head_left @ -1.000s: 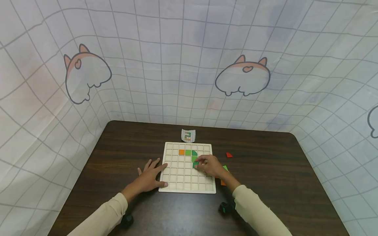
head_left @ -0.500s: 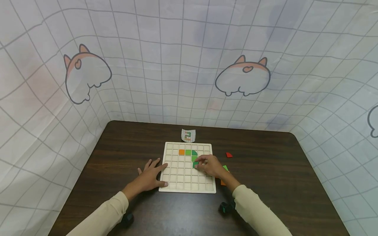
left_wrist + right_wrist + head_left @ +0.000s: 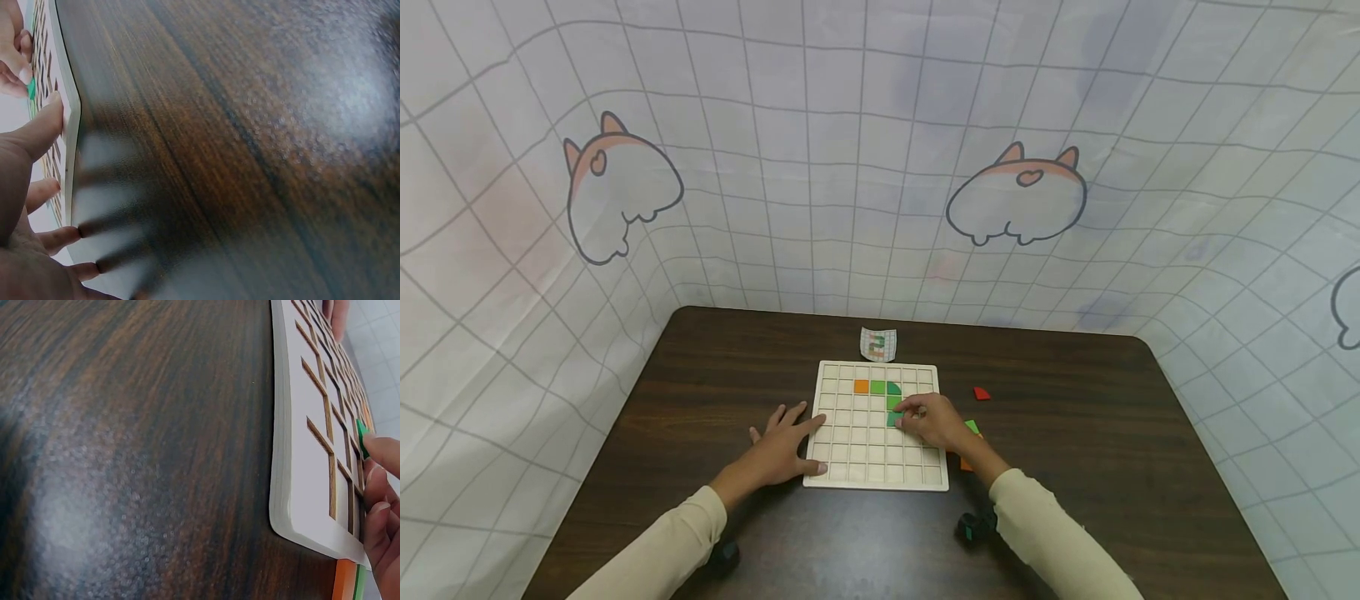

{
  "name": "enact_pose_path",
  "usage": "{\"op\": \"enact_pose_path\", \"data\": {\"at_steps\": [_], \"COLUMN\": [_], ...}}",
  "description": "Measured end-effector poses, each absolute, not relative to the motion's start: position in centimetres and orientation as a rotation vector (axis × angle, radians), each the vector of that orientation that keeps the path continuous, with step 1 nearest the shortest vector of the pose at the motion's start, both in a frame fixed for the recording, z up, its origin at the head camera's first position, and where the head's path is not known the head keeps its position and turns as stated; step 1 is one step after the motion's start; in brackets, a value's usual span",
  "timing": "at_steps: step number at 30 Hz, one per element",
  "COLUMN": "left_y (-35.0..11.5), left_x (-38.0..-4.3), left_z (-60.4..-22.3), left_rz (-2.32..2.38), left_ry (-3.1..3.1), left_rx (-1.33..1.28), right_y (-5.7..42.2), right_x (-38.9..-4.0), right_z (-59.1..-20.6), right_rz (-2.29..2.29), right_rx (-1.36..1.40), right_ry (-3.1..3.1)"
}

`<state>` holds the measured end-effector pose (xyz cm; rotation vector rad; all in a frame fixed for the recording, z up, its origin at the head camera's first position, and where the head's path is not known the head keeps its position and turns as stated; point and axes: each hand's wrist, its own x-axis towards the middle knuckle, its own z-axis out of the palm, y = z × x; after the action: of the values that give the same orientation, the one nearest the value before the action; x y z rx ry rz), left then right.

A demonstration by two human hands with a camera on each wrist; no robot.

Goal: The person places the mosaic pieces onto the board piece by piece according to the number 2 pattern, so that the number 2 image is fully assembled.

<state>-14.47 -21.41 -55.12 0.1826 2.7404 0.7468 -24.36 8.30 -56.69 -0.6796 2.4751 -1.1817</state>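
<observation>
A cream wooden grid board (image 3: 857,458) lies on the dark table. My left hand (image 3: 775,452) rests at its left edge, fingers spread, with the thumb and a fingertip on the rim. Over the board's right half, my right hand (image 3: 934,422) pinches a dark green tile (image 3: 893,420) between thumb and fingers. This tile, also showing in the right wrist view as a green piece (image 3: 362,436), sits at a cell just below a light green square (image 3: 892,403). Above that are a dark green rounded tile (image 3: 893,388), another light green square (image 3: 877,387) and an orange square (image 3: 861,387).
Behind the board lies a small printed pattern card (image 3: 877,344). A red quarter-round tile (image 3: 981,393) is on the table to the right. Light green (image 3: 972,426) and orange tiles (image 3: 966,465) lie beside the board, partly hidden by my right forearm. A patterned curtain (image 3: 880,208) surrounds the table.
The dark green tile under my right fingertips has shifted very slightly left, more in line with the tile above it. My left hand keeps its place on the board.
</observation>
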Motion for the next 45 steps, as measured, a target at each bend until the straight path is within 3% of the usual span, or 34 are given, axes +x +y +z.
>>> {"op": "enact_pose_path", "data": {"at_steps": [45], "left_y": [-21.46], "left_x": [-14.51], "left_z": [-55.31], "left_rz": [0.755], "left_ry": [2.739], "left_rx": [0.176], "right_y": [7.77], "right_x": [-24.41], "right_z": [-56.52], "right_rz": [-1.092], "right_rx": [-0.747], "right_ry": [2.498]}}
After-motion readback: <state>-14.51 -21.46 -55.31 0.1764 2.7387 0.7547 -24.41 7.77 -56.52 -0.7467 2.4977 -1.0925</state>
